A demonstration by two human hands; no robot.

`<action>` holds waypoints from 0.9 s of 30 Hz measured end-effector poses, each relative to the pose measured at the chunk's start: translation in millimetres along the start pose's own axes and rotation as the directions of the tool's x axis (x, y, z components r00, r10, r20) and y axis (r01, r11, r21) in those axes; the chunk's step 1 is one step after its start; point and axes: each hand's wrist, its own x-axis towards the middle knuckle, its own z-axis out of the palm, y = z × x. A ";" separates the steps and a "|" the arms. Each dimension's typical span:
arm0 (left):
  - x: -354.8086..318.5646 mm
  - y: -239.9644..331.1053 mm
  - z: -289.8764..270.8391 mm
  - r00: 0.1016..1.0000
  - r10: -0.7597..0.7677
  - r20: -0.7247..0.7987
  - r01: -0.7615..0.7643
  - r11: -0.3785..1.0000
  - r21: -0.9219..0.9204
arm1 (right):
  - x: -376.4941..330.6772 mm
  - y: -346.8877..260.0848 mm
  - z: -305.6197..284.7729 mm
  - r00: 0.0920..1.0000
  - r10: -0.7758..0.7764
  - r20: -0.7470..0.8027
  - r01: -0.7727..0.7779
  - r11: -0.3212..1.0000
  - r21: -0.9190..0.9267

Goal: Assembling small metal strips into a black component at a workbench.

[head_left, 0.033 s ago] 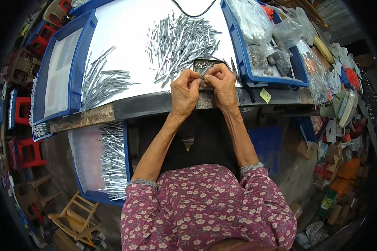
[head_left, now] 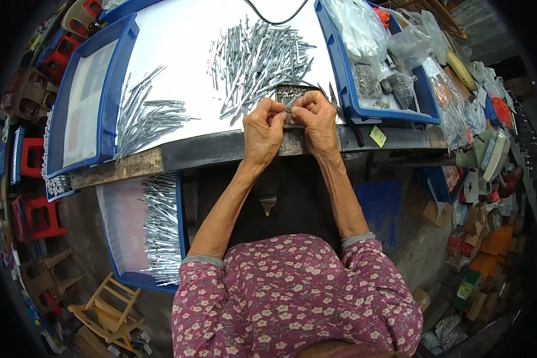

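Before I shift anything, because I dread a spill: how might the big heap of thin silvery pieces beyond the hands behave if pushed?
The big heap would probably spread loosely, since its pieces lie crossed at many angles. The pieces look stiff, being mostly straight, and may slide easily on the smooth-looking white tabletop.

A slender grey piece (head_left: pixel 289 106) sits inside the pinching grip; its visible part is slanted, the rest is hidden there.

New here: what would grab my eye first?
Probably the large heap of slim grey metallic pieces on the white tabletop. Just below it, the left hand and right hand pinch a small grey piece at the table's front edge. A purple floral shirt fills the bottom middle.
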 end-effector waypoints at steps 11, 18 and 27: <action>2.6 7.5 -6.1 0.991 -0.126 0.037 0.132 0.962 -0.238 | -1.2 -9.0 5.4 1.000 -0.013 0.018 0.017 0.978 -0.210; 0.4 0.7 -2.5 1.000 -0.006 -0.028 0.006 1.000 -0.018 | -2.6 -13.0 6.3 0.996 0.086 -0.018 -0.088 0.984 -0.157; -1.1 -3.1 -1.7 0.986 0.166 0.013 -0.165 0.965 0.203 | -4.1 -18.3 4.1 0.984 0.175 -0.040 -0.173 0.984 0.045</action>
